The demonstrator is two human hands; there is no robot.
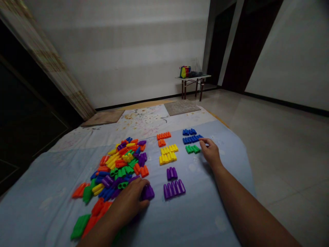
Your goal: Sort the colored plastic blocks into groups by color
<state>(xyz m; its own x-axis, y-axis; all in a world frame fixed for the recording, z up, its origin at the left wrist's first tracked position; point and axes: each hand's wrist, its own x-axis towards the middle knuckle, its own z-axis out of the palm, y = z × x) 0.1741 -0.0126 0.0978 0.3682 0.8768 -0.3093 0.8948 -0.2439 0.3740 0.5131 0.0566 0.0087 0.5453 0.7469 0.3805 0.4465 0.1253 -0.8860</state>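
Note:
My left hand is at the near right edge of a heap of coloured plastic bullet-shaped blocks, fingers curled about a purple block. The palm hides part of the heap. My right hand reaches to the right end of a blue row, thumb and forefinger closed on its end block. Another blue row lies just behind, and a short green row in front. Between the hands are orange rows, yellow rows and purple rows, sorted by colour.
A light blue flowered sheet covers the surface. Loose orange and green blocks lie near my left forearm. Two mats rest at the far edge. A small table with bags stands by the far wall; tiled floor is at the right.

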